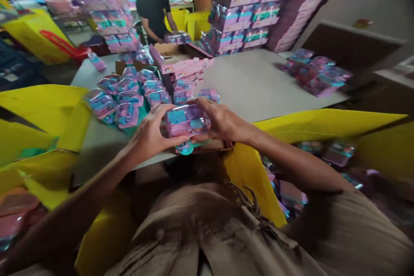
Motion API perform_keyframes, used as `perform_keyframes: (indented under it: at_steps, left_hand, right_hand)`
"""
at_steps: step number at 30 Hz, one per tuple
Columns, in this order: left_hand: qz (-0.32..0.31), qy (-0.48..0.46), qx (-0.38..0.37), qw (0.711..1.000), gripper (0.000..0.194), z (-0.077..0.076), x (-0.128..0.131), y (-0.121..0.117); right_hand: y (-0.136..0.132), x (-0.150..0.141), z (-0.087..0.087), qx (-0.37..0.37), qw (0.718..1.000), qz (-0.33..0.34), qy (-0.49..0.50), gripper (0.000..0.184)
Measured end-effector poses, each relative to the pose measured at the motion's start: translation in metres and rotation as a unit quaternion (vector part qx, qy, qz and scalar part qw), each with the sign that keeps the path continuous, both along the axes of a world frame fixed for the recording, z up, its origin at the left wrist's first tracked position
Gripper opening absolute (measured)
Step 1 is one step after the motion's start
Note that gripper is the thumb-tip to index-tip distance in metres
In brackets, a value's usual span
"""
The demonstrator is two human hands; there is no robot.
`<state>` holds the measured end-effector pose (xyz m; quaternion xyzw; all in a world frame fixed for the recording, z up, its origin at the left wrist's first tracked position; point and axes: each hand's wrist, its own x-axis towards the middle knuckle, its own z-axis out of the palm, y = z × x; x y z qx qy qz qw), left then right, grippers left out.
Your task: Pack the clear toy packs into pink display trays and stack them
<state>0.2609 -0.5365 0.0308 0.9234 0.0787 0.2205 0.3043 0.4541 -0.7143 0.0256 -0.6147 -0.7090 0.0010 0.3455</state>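
Toy pack (186, 121) dead centre, pink-and-teal w/ a clear plastic front, held up just over the near edge of the grey table (258, 86), in front of the chest. Long axis runs left-right across the view, roughly level. Left hand (152, 133) clamps the left end, fingers curled over the top edge, thumb underneath; right hand (220, 121) covers the right end, fingers wrapped over the top & back. So both hands closed on the same pack, 1 per end, neither nearer than the other, pack sits right between the palms. Just below it a teal-edged bit (186, 147) pokes out, can't tell if it's a 2nd pack or part of this 1. Beyond the fingers, a heap of like packs (124, 95) spreads over the table to the left, touching each other, and a short pink stack (187, 75) stands just behind the held pack. Open carton (171, 51) further back. Yellow bin (252, 181) at right of the lap, more packs inside; another yellow bin (39, 116) at left. Far side: a person in a black shirt (153, 8) at the table, tall stacks of boxed packs (246, 13) at the back, loose pile (317, 75) far right. Writing & brands: too blurred, nothing readable on any pack.
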Motion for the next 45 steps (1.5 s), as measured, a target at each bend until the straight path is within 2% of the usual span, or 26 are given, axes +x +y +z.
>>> perform_keyframes:
  at_steps: [2, 4, 7, 9, 12, 17, 19, 21, 23, 25, 29, 34, 37, 38, 40, 41, 43, 45]
  left_hand:
    - [-0.030, -0.016, -0.109, 0.993, 0.079, -0.034, 0.017, -0.017]
    - [-0.057, 0.011, -0.203, 0.977, 0.079, -0.069, 0.032, -0.029]
    - [-0.056, 0.046, -0.262, 0.962, 0.089, -0.106, 0.053, -0.041]
    - [-0.035, 0.040, -0.252, 0.966, 0.093, -0.118, 0.065, -0.047]
    - [-0.020, 0.030, -0.234, 0.972, 0.088, -0.130, 0.076, -0.050]
    - [-0.018, 0.046, -0.209, 0.977, 0.081, -0.168, 0.075, -0.050]
    - [-0.015, 0.048, -0.178, 0.983, 0.076, -0.182, 0.072, -0.049]
    - [-0.015, 0.049, -0.139, 0.989, 0.072, -0.189, 0.070, -0.048]
    - [-0.025, 0.055, -0.099, 0.993, 0.069, -0.188, 0.069, -0.047]
    - [-0.045, 0.073, -0.065, 0.994, 0.064, -0.183, 0.068, -0.044]
    - [-0.076, 0.101, 0.003, 0.992, 0.058, -0.176, 0.067, -0.043]
    - [-0.079, 0.128, 0.043, 0.988, 0.042, -0.169, 0.065, -0.048]
    - [-0.099, 0.098, 0.039, 0.989, 0.044, -0.144, 0.053, -0.025]
    - [-0.074, 0.070, 0.045, 0.994, 0.045, -0.131, 0.046, -0.009]
    - [0.052, 0.013, 0.084, 0.995, 0.044, -0.101, 0.027, 0.031]
    - [0.139, 0.001, 0.114, 0.984, 0.045, -0.087, 0.017, 0.053]
    - [0.299, 0.031, 0.165, 0.939, 0.055, -0.064, -0.002, 0.092]
    - [0.384, 0.109, 0.174, 0.900, 0.071, -0.055, -0.013, 0.121]
  right_hand:
    - [-0.026, 0.022, -0.019, -0.024, 0.999, -0.027, 0.031, 0.088]
    - [-0.048, 0.041, -0.043, -0.044, 0.995, -0.062, 0.067, 0.087]
    - [-0.065, 0.059, -0.076, -0.047, 0.986, -0.114, 0.115, 0.090]
    - [-0.065, 0.066, -0.092, -0.038, 0.979, -0.131, 0.153, 0.092]
    - [-0.060, 0.077, -0.107, -0.030, 0.975, -0.126, 0.182, 0.093]
    - [-0.062, 0.086, -0.126, -0.054, 0.989, -0.112, 0.077, 0.094]
    - [-0.067, 0.083, -0.127, -0.073, 0.988, -0.134, 0.036, 0.097]
    - [-0.072, 0.076, -0.121, -0.079, 0.985, -0.155, -0.022, 0.096]
    - [-0.077, 0.069, -0.110, -0.075, 0.983, -0.146, -0.086, 0.086]
    - [-0.078, 0.068, -0.099, -0.071, 0.985, -0.106, -0.119, 0.072]
    - [-0.073, 0.081, -0.093, -0.080, 0.990, -0.050, -0.108, 0.063]
    - [-0.068, 0.076, -0.098, -0.075, 0.979, -0.075, -0.172, 0.065]
    - [-0.077, 0.062, -0.096, -0.053, 0.965, -0.110, -0.230, 0.070]
    - [-0.081, 0.058, -0.096, -0.039, 0.964, -0.119, -0.236, 0.073]
    - [-0.084, 0.052, -0.097, -0.005, 0.968, -0.134, -0.213, 0.080]
    - [-0.083, 0.048, -0.097, 0.011, 0.970, -0.140, -0.196, 0.082]
    - [-0.074, 0.037, -0.096, 0.035, 0.975, -0.139, -0.169, 0.080]
    - [-0.058, 0.021, -0.093, 0.048, 0.979, -0.115, -0.161, 0.068]
